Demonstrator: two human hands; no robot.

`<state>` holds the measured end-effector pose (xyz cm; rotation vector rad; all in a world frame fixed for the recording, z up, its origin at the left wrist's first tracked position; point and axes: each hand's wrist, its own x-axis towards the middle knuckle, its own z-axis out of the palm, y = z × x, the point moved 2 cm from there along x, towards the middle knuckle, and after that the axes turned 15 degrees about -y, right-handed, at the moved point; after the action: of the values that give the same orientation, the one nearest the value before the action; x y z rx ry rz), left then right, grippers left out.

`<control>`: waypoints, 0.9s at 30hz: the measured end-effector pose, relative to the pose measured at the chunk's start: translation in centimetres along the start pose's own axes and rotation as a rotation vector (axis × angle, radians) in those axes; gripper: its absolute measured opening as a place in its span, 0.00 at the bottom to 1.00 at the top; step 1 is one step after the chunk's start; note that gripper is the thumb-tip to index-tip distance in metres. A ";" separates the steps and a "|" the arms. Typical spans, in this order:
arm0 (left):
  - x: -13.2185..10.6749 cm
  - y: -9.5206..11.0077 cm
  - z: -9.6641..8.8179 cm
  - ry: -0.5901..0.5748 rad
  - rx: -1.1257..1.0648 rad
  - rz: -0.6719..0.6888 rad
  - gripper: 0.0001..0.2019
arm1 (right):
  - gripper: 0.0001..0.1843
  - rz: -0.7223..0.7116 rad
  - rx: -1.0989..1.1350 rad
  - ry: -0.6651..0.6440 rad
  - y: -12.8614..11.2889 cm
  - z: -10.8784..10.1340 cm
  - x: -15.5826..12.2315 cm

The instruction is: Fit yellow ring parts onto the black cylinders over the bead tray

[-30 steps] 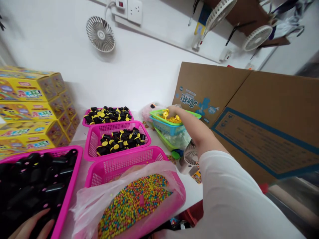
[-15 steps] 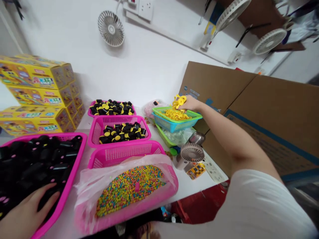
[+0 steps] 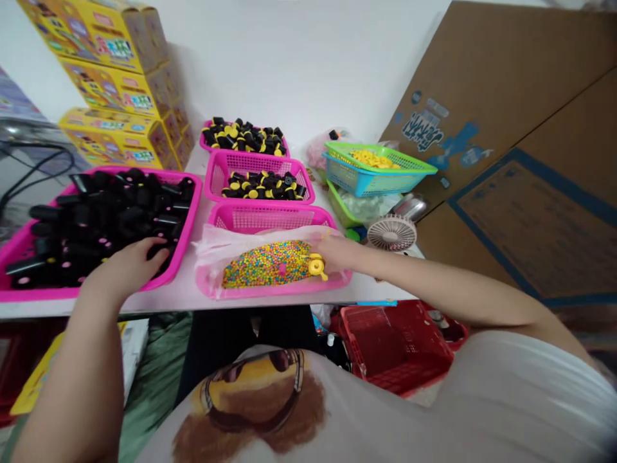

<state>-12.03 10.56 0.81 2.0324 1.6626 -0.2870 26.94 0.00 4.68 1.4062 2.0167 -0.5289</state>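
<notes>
Yellow pieces [image 3: 316,266] are held by the right hand [image 3: 340,252] over coloured beads [image 3: 267,265].
On the left of the worktop [image 3: 183,302], the left hand [image 3: 123,265] is laid on black tubes [image 3: 96,218] in a big pink tray [image 3: 187,199]; whether a tube is gripped cannot be told. Black-and-yellow pieces [image 3: 260,185] are kept in two pink baskets [image 3: 226,168] towards the back edge. The yellow pieces are pinched in the right hand's fingers, just above the beads in a pink tray [image 3: 274,294] by the front edge. More yellow bits [image 3: 373,159] lie in a green basket [image 3: 414,166] on the right.
</notes>
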 end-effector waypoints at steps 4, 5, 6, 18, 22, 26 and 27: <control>-0.7 -0.2 -0.1 0.004 0.001 0.006 0.34 | 0.17 0.114 -0.083 0.010 -0.1 2.4 1.4; -0.9 -0.2 -0.1 0.011 0.000 0.012 0.34 | 0.19 0.108 -0.092 0.007 0.0 2.5 1.5; -1.1 -0.2 -0.1 0.019 -0.002 0.018 0.34 | 0.21 0.091 -0.096 -0.001 0.1 2.5 1.5; -1.7 -0.1 0.0 0.023 -0.042 0.032 0.32 | 0.32 -0.174 0.130 0.167 3.3 -0.8 0.1; -0.7 -0.3 0.1 0.030 -0.078 -0.045 0.27 | 0.33 -0.147 0.154 0.305 2.8 0.7 1.0; -0.3 -0.5 0.1 0.037 -0.099 -0.028 0.26 | 0.33 -0.140 0.153 0.413 2.1 2.3 1.5; -0.3 -0.6 0.1 0.038 -0.101 -0.021 0.26 | 0.32 -0.135 0.150 0.433 2.0 2.5 1.5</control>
<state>-12.62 10.33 0.68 1.9585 1.6878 -0.1688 29.13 0.16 1.83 1.5878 2.4721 -0.4706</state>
